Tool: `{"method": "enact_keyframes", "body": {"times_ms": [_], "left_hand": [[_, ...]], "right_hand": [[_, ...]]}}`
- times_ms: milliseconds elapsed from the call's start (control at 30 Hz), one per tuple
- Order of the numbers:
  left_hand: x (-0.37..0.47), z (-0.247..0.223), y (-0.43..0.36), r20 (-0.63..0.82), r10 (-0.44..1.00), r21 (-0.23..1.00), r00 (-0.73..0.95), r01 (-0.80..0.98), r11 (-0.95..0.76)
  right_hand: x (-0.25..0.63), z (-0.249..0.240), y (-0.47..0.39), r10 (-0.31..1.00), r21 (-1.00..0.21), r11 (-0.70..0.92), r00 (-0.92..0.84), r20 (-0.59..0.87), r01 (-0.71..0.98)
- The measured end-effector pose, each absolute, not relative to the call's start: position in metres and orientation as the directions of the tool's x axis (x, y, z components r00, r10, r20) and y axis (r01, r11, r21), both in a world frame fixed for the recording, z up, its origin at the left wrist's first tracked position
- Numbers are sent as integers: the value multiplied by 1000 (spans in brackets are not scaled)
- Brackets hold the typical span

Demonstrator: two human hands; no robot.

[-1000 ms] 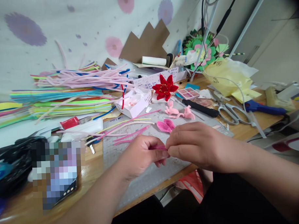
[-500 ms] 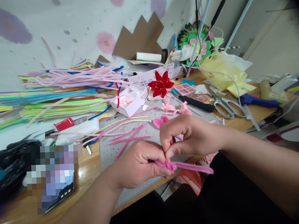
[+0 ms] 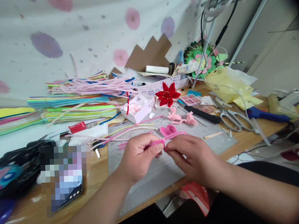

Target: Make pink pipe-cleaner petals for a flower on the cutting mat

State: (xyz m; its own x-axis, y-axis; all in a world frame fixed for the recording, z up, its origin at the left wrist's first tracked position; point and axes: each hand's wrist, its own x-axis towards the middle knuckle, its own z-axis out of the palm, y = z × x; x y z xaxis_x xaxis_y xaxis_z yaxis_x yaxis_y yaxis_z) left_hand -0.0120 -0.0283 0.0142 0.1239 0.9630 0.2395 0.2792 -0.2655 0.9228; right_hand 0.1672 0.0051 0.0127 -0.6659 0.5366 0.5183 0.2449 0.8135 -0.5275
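Note:
Pink pipe cleaners (image 3: 175,135) are pinched between the thumb and fingers of my left hand (image 3: 141,154), with their free ends sticking out to the right. My right hand (image 3: 192,156) has its thumb and fingertips closed at the same spot, touching the pipe cleaners just right of the left thumb. Part of the bundle is hidden by the fingers. Just beyond them lie pink looped petals (image 3: 167,129) on the grey cutting mat (image 3: 144,190). Pale pink shaped pieces (image 3: 181,117) rest farther back.
Bundles of coloured pipe cleaners (image 3: 73,101) are heaped at the left. A red flower (image 3: 168,94) stands behind a white box (image 3: 137,109). Scissors (image 3: 234,120), a black-handled tool (image 3: 202,114) and a blue-handled tool (image 3: 267,115) lie right. A phone (image 3: 68,180) sits front left.
My right hand has moved from above the pink pipe cleaners to their right side, lower down. Their free end now points slightly upward. The camera view has shifted.

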Motion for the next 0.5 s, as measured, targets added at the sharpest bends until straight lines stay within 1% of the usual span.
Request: {"method": "enact_keyframes", "body": {"times_ms": [100, 167, 200, 233, 300, 400, 467, 500], "left_hand": [[-10, 14, -25, 219, 972, 888, 90, 395, -237], [-9, 14, -23, 182, 978, 881, 105, 425, -209], [-8, 14, -22, 157, 980, 881, 118, 431, -193], [-8, 14, -22, 136, 982, 883, 132, 433, -181], [-6, 13, -21, 122, 978, 886, 167, 426, -183], [-4, 11, -23, 157, 952, 890, 264, 380, -252], [-3, 12, -24, 163, 927, 892, 337, 351, -284], [-4, 13, -25, 158, 917, 892, 367, 346, -292]], "right_hand": [[169, 19, 2, 437, -238, 899, -730, 526, 367], [170, 26, 3, 342, -52, 927, -779, 526, 372], [170, 31, 4, 299, 15, 932, -794, 529, 361], [171, 35, 6, 268, 57, 935, -804, 531, 349], [171, 44, 9, 235, 86, 941, -814, 531, 328], [170, 53, 15, 225, 58, 954, -829, 512, 295], [170, 55, 22, 252, -27, 961, -828, 501, 276], [170, 55, 26, 278, -103, 960, -825, 492, 262]]}}
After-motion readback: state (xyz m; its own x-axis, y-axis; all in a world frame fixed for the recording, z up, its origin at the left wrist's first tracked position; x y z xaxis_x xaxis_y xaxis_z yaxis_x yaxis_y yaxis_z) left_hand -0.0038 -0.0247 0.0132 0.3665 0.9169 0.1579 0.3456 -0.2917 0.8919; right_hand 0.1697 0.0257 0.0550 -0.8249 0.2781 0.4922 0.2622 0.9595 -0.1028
